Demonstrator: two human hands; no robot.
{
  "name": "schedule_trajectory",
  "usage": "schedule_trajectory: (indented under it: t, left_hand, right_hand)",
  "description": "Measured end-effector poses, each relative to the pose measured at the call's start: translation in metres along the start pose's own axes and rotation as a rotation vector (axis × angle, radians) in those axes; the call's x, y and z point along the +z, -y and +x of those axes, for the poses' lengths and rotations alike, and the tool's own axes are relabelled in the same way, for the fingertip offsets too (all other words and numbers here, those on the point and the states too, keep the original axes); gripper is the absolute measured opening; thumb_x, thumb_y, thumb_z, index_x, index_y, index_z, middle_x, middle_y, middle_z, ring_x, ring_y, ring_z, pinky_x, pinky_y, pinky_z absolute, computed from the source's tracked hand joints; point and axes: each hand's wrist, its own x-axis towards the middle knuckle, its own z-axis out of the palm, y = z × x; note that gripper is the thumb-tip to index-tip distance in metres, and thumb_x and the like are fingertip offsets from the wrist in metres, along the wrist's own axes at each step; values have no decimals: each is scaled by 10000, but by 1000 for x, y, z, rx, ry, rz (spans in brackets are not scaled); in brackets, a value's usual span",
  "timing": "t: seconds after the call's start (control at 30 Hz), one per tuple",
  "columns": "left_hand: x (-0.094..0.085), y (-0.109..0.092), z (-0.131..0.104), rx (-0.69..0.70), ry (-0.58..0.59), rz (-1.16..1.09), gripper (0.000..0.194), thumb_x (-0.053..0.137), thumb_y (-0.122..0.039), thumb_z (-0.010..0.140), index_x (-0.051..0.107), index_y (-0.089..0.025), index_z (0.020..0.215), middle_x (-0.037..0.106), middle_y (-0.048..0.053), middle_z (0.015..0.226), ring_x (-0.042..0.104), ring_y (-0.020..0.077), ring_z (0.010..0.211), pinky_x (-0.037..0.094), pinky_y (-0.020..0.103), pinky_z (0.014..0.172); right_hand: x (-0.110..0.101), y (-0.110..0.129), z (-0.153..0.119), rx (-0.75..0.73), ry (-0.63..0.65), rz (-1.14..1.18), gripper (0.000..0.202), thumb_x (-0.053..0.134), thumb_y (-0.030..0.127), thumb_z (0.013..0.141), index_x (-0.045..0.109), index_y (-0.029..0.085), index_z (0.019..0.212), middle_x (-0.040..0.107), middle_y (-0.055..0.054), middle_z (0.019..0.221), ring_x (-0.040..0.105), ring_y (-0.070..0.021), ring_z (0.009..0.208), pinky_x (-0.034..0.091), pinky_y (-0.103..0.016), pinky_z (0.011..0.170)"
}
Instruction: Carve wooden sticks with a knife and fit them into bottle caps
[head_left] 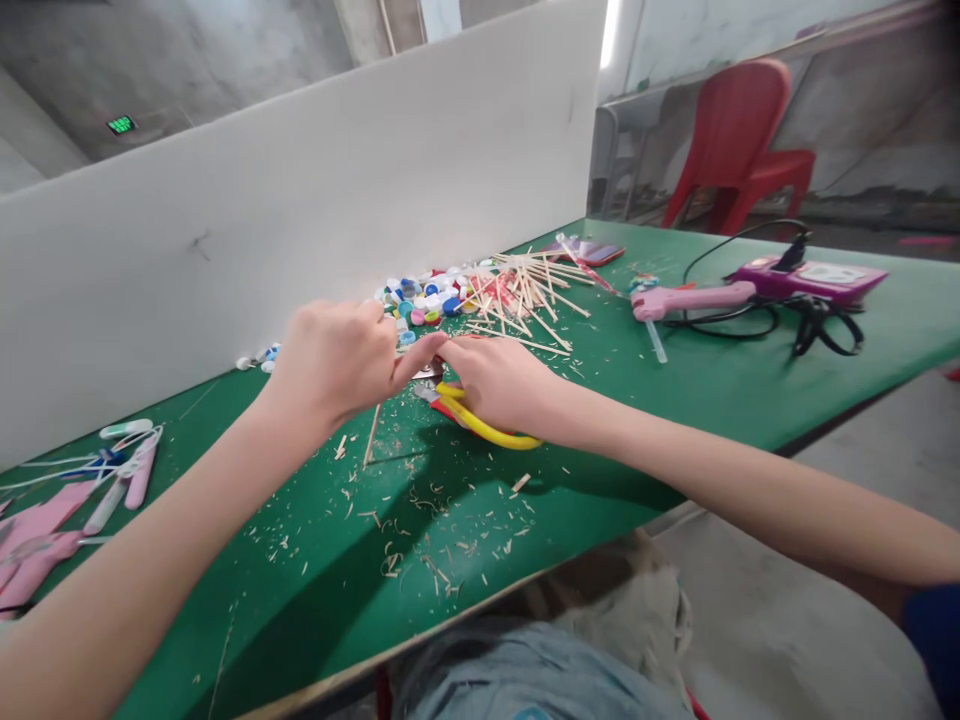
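My left hand (337, 360) is closed above the green table, its fingers wrapped round a thin wooden stick (373, 435) whose lower end slants down below the fist. My right hand (499, 385) is closed around a yellow-handled tool (495, 432), with red on its inner side. The two thumbs meet in front of the bottle caps. Metal parts of the tool show just under the fingertips, partly hidden by my hands. Pale wood shavings (394, 560) lie scattered beneath.
Coloured bottle caps (430, 300) and a pile of wooden sticks (532, 290) lie behind my hands, before a white partition (300, 180). A pink glue gun (694, 298) and purple power strip (817, 278) are at right. More pink tools (45, 560) lie at left.
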Motion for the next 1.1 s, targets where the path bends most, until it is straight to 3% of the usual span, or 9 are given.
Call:
schedule_trajectory:
  t: [0.2,0.33,0.47,0.67,0.83,1.1]
  left_hand:
    - [3,0,8,-14,192,32,967,-104,-604,945,694,-177,604,649,125,666,488,166,506,249,298,551]
    - [5,1,10,49,163,57,962,-142,-608,929,641,-178,574,644,139,654,527,197,550,258,314,557]
    - [6,3,10,-29,192,-6,918,-93,-670,914,583,-182,531,595,128,611,495,189,501,263,308,540]
    - [12,2,14,-33,278,-15,860,32,-712,919,600,-193,536,596,122,608,512,208,519,335,317,566]
    - [16,1,18,-18,312,-25,833,20,-612,959,579,-178,519,625,125,616,473,172,506,308,308,567]
    - [19,0,27,-34,427,-109,812,75,-550,971,724,-135,717,702,178,751,584,216,632,405,350,656]
  right_hand:
    - [4,1,2,21,60,39,361,534,275,882,588,161,1220,686,-100,1015,554,-182,773,300,-318,652]
    - [5,1,4,59,70,28,355,565,365,944,575,160,1233,647,-57,998,576,-168,812,449,-337,739]
    - [6,1,7,70,92,36,394,577,452,966,585,168,1240,640,-48,1021,616,-170,872,525,-387,813]
    - [10,1,9,80,164,57,400,620,459,944,607,165,1215,651,-63,1072,632,-175,913,546,-394,828]
    - [9,4,8,79,209,69,378,619,444,949,614,163,1203,657,-54,1037,637,-166,883,554,-384,810]
    - [11,1,9,86,234,74,356,610,437,958,623,159,1179,660,-50,1020,639,-161,872,556,-377,802]
